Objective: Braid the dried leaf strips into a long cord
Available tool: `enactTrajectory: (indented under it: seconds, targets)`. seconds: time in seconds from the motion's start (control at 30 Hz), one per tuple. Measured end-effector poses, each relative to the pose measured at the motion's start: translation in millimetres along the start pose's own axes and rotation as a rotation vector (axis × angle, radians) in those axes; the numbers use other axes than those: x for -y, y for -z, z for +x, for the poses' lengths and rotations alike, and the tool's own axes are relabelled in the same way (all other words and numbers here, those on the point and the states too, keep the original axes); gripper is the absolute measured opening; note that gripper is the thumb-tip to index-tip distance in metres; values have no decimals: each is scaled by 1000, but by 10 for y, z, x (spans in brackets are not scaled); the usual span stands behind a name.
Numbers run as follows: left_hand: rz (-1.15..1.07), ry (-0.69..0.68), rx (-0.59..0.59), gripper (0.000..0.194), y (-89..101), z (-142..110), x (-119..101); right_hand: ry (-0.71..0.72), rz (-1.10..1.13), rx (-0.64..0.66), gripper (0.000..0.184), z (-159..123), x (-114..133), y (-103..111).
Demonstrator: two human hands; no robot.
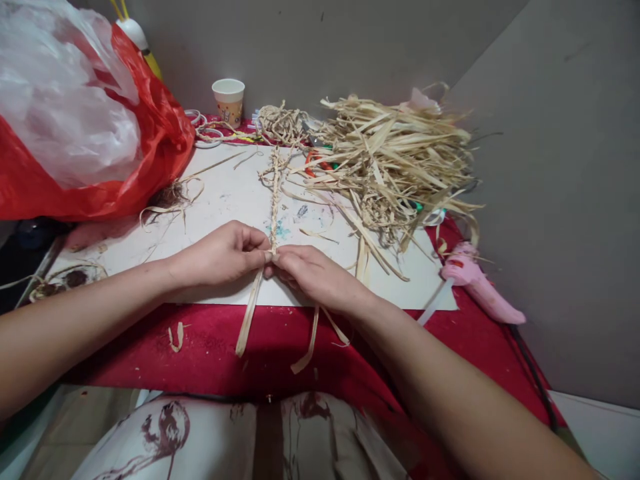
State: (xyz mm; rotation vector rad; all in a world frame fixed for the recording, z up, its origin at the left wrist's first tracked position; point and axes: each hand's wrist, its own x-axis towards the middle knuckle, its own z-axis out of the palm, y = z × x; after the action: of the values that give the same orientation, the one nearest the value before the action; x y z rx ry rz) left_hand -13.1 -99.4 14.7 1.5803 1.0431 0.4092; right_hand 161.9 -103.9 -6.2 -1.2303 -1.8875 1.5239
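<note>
A thin straw braid (pixel 275 200) runs away from me over the white board (pixel 230 193). Its near end is pinched between the fingertips of my left hand (pixel 235 253) and my right hand (pixel 310 272), which meet at the middle. Both hands have their fingers closed on the braid. One loose flat strand (pixel 250 313) hangs down below the left fingertips. Other loose strands (pixel 313 340) come out beneath my right hand over the board's near edge. The exact crossing of strands is hidden by my fingers.
A big heap of dry straw strips (pixel 395 160) lies at the back right, near a pink glue gun (pixel 480 287). A paper cup (pixel 229 103) stands at the back. A red plastic bag (pixel 165 140) fills the left. Red cloth (pixel 210 347) covers the table.
</note>
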Motion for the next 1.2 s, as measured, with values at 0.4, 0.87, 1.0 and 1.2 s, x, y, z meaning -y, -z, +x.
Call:
enactTrajectory:
  seconds: [0.4,0.87,1.0,1.2]
  targets:
    - [385,-96,-84,25,-53,-38,10,-34,55,40,31,19,-63,-18]
    - [1079,22,-181,25,-297,-187,-214,-204,451,33,27,6,-34,-99]
    - [1295,-51,-160,20,-452,-226,-150,-255,586,65,29,-6,-17,-98]
    - [1516,-190,-252,26,-623,-273,-70,-251,664,73,27,-31,-14,-115]
